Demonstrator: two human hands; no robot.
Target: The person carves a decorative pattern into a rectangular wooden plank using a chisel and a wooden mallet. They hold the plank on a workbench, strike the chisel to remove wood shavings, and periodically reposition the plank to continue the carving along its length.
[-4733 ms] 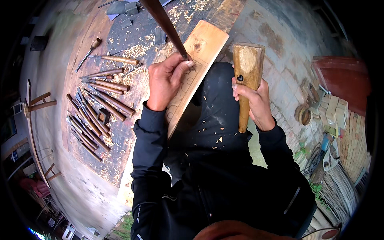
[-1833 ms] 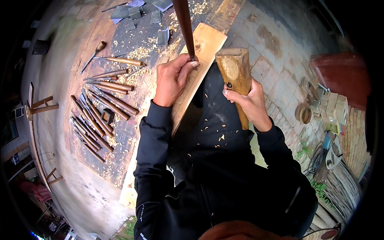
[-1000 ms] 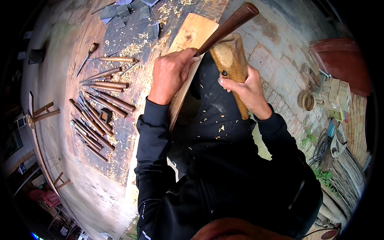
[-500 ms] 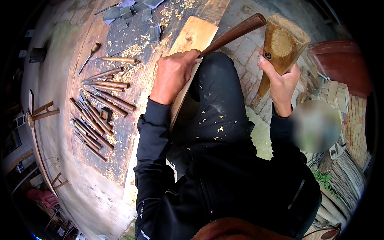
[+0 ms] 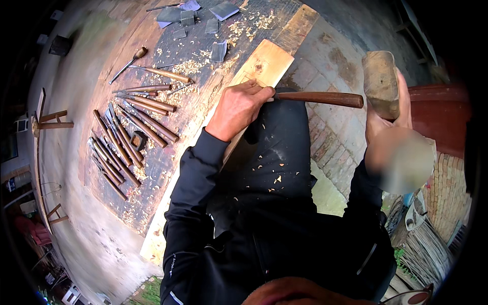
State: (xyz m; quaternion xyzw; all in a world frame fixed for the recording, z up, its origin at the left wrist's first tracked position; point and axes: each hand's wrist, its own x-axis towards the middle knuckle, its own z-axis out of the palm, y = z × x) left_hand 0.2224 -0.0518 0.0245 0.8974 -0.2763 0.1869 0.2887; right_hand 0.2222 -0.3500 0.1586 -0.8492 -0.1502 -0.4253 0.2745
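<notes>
My left hand (image 5: 239, 109) is closed round the lower part of a chisel, whose brown wooden handle (image 5: 325, 99) points right over my thigh. Its blade is hidden by my fingers, and the hand rests on a pale wooden board (image 5: 272, 61) along the bench's edge. To the right, my right hand (image 5: 375, 124) grips a wooden mallet. The worn block of the mallet's head (image 5: 381, 84) stands upright in view, a short gap from the end of the chisel handle. The mallet's own handle is hidden, and a blurred patch covers part of the wrist.
On the bench (image 5: 157, 178), left of my hand, lie several wooden-handled carving tools (image 5: 119, 145) beside a small dark square block (image 5: 138, 140). Wood shavings (image 5: 188, 67) and dark abrasive pieces (image 5: 223, 10) are scattered farther off. Bundled sticks (image 5: 429, 259) lie at the lower right.
The chisel handle has swung from slanting up and away to nearly level, pointing right. The mallet has moved right and turned its head. The whole view has shifted slightly.
</notes>
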